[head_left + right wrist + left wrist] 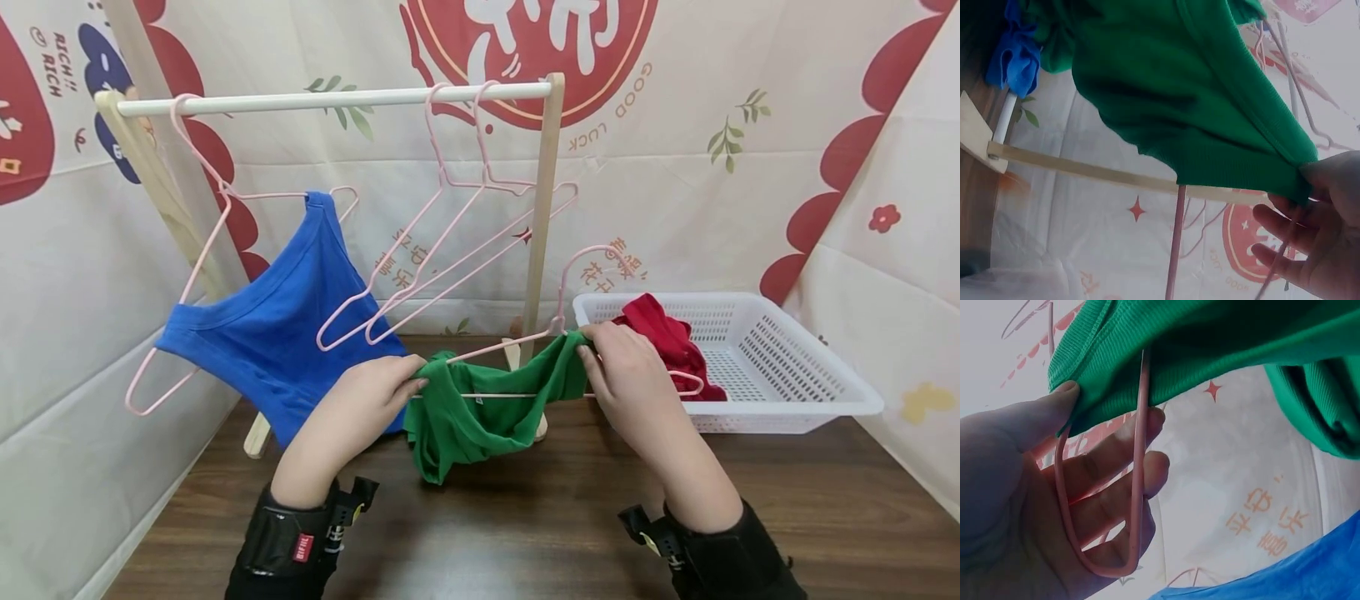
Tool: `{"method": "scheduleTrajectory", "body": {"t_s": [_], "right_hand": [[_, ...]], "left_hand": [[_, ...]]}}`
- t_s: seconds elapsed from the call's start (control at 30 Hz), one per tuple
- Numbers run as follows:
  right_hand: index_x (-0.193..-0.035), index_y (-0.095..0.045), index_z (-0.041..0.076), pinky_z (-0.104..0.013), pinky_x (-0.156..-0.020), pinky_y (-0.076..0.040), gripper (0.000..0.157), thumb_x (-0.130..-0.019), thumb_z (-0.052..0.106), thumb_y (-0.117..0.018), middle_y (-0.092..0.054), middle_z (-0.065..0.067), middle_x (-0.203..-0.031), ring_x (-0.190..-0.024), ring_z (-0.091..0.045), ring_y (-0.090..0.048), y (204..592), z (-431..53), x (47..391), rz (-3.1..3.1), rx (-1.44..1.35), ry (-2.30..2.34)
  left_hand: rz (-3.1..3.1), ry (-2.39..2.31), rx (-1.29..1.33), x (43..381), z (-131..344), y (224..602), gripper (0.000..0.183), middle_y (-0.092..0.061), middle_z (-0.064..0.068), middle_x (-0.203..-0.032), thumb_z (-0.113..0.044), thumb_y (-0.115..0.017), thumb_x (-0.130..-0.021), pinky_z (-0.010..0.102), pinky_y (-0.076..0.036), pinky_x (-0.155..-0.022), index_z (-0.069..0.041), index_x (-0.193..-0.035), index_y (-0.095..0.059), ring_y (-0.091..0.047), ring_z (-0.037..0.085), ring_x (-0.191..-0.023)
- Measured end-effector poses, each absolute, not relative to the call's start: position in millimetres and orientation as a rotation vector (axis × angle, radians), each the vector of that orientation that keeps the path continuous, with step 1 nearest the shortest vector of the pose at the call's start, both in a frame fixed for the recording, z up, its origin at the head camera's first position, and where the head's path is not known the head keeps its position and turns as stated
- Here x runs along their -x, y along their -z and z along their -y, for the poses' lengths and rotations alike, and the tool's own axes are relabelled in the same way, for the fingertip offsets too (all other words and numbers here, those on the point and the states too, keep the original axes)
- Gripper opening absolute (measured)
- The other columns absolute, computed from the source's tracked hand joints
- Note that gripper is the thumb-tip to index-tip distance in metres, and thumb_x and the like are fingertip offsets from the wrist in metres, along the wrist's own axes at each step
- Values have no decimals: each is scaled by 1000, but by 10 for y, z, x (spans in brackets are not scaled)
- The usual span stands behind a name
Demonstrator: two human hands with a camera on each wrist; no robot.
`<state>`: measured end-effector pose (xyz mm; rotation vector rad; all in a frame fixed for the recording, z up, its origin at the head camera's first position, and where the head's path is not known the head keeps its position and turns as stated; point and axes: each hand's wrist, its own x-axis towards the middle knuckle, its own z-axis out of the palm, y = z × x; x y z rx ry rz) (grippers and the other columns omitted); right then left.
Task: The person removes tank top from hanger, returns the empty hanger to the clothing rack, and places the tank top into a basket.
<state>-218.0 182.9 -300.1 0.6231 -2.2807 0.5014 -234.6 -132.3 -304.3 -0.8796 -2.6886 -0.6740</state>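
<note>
From my end of the feed, the patterned backdrop [667,208] fills most of the head view, with the brown surface [585,517] beneath it. On that stands the rack [300,99], its white rod carrying the blue top [285,308] on a hanger at the left and two bare hangers [437,150] toward the right post. The white basket [795,408] sits at the right, with the red cloth [667,337] inside.

The green top [480,433] is in front of the rack, lifted above the surface between the hands, with a pink hanger [561,296] running through it, hook up. The left hand [375,383] pinches one strap near the hanger's end loop; the right hand [630,367] pinches the other. The hands are well apart.

What worries me most is a strap slipping: the wire looks thin and smooth, so loosening one pinch before the cloth is seated could let that side slide off. The hanger's right end juts past the right hand over the red cloth and could snag it. If raised carelessly, the hook could tangle with the bare hangers, and a knock might unsettle the rack.

As for writing, I read "RICH!! © RICH" [52,67] at the left, "GOOD LUCK" [645,87] curving around the red disc, and 平安喜乐 [1266,522] in the left wrist view. The red label [303,547] on the left wrist strap and the white tag [479,401] inside the green top are too small for me to read surely.
</note>
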Motion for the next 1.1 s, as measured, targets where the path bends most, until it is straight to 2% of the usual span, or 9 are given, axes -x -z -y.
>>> {"method": "scheduleTrajectory", "body": {"t_s": [0.13, 0.33, 0.63, 0.83, 1.1], "right_hand": [[-104, -60, 0, -43, -78, -49, 17, -89, 3, -67, -60, -11, -92, -84, -25, -55, 3003, -1812, 2171, 2249, -640, -574], [-106, -62, 2, -46, -83, -45, 20, -88, 6, -70, -63, -9, -92, -84, -23, -56, 2988, -1847, 2158, 2237, -612, -589], [-106, -65, 2, -50, -86, -42, 18, -89, 7, -69, -66, -10, -92, -86, -28, -57, 2927, -1951, 2141, 2209, -553, -600], [-105, -64, 1, -54, -91, -39, 13, -93, 5, -64, -64, -12, -92, -90, -31, -56, 2880, -2040, 2135, 2224, -495, -617], [-112, -61, -1, -59, -94, -38, 19, -98, 11, -58, -63, -15, -97, -95, -34, -55, 2827, -2123, 2099, 2277, -405, -686]], "left_hand": [[2663, 680, 894, 2352, 1319, 3062, 8, -61, -6, -82, -21, -57, -100, 31, -47, -69, -18, -102, -63, -54, 11, -75], [2655, 732, 854, 2327, 1411, 3060, 15, -63, -11, -87, -24, -58, -99, 36, -51, -75, -20, -110, -67, -58, 8, -79], [2683, 897, 835, 2351, 1525, 3017, 18, -64, -7, -92, -24, -54, -101, 40, -51, -78, -19, -114, -66, -58, 14, -83], [2687, 944, 785, 2385, 1642, 3018, 20, -68, -3, -97, -23, -51, -103, 46, -52, -83, -17, -115, -65, -63, 16, -92], [2697, 992, 763, 2430, 1759, 3021, 20, -68, 0, -94, -25, -49, -104, 50, -52, -83, -15, -110, -65, -66, 23, -91]]}}
